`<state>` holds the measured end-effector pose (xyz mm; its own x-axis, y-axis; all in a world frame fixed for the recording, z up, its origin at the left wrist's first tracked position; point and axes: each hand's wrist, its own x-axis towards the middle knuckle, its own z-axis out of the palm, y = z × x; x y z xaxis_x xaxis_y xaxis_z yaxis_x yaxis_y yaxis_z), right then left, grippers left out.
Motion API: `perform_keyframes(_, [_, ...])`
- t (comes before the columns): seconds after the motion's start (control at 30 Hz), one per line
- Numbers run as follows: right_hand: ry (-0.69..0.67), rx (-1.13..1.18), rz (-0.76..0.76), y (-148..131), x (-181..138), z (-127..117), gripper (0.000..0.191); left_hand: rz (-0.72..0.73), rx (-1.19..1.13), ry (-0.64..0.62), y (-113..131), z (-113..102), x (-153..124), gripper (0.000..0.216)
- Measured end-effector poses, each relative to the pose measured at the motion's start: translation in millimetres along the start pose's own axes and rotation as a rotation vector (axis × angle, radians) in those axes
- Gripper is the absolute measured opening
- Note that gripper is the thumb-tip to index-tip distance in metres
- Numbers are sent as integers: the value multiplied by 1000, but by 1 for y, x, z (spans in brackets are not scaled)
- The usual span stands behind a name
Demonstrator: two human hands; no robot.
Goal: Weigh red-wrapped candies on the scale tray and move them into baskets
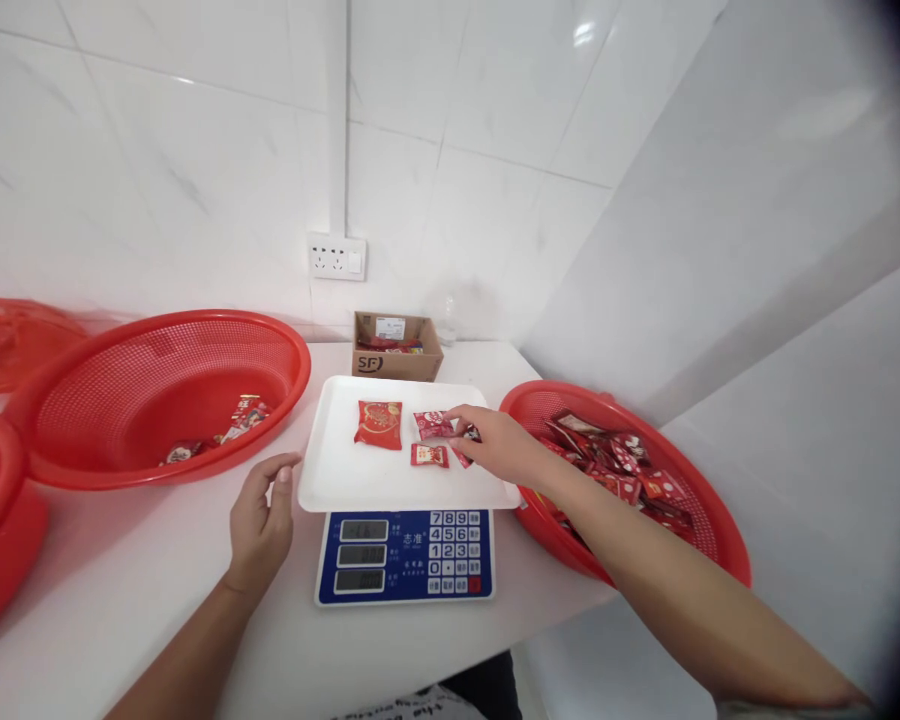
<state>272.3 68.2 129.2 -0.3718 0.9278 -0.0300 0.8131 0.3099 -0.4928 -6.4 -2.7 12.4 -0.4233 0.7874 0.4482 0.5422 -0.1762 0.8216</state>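
A white tray (330, 480) sits on a blue-faced electronic scale (405, 555). On the tray lie a larger red packet (379, 423) and two smaller red packets (429, 455). My right hand (495, 442) reaches over the tray's right side, its fingers pinched on a small red packet (466, 440). My left hand (261, 520) rests on the table beside the tray's left edge, fingers loosely curled and holding nothing.
A red basket (720, 520) full of red packets stands at the right. A larger red mesh basket (157, 340) with a few packets is at the left, more red basins beyond it. A cardboard box (396, 348) and a wall socket (336, 257) are behind.
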Motion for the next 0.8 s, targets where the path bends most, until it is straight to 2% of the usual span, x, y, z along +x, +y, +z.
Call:
perform_keyframes(0.17, [-33, 104, -109, -11, 0, 5, 49, 9, -6, -6, 1, -1, 0, 27])
perform_keyframes(0.27, [9, 74, -119, -6, -3, 9, 49, 10, -7, -5, 1, -1, 0, 27])
perform_keyframes(0.37, [85, -3, -41, 17, -5, 9, 42, 7, -6, -6, 0, -2, 0, 27])
perform_keyframes(0.53, [194, -148, 191, 81, -7, -8, 29, -4, -5, -15, 0, 0, 0, 27])
perform_keyframes(0.6, [134, -182, 259, 105, -10, -14, 24, -10, -8, -12, 2, 0, 0, 28])
perform_keyframes(0.67, [12, -186, 274, 123, -16, -17, 23, -16, -7, -11, 3, 0, 0, 28])
perform_keyframes(0.8, [-234, -157, 204, 136, -30, -14, 26, -29, -4, -14, 3, 1, 0, 27])
